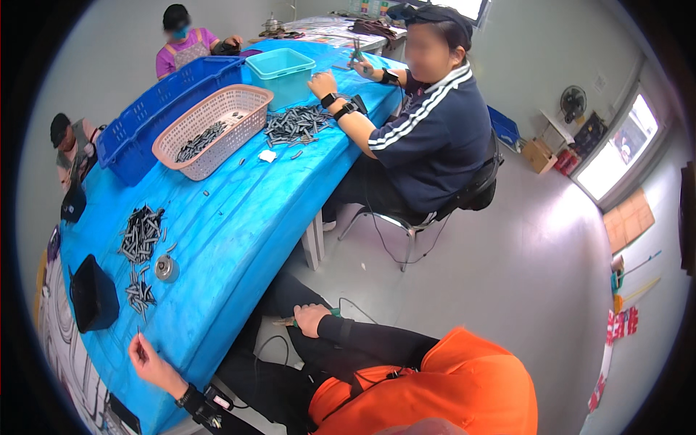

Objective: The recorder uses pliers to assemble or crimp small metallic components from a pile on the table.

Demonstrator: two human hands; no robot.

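Note:
My left hand (pixel 151 364) is raised over the table's near left edge. Its fingers are pinched together on a small thin dark piece (pixel 138 330), which pokes up past the fingertips. My right hand (pixel 312 320) rests above my lap, wrapped round green-handled pliers (pixel 284 322) whose jaws point left. Beyond my left hand lies a loose pile of small grey and black pieces (pixel 142 235), trailing toward me. A small round metal-and-glass container (pixel 166 268) stands to the right of that pile.
Left of the pile sits a black bin (pixel 94 293) on the blue-covered table (pixel 232 217). Farther back are a pink basket (pixel 210 116), a blue crate (pixel 138 138), a teal tub (pixel 283 76) and another pile (pixel 297 125). A co-worker (pixel 435 130) sits across at right, holding pliers; two others work behind.

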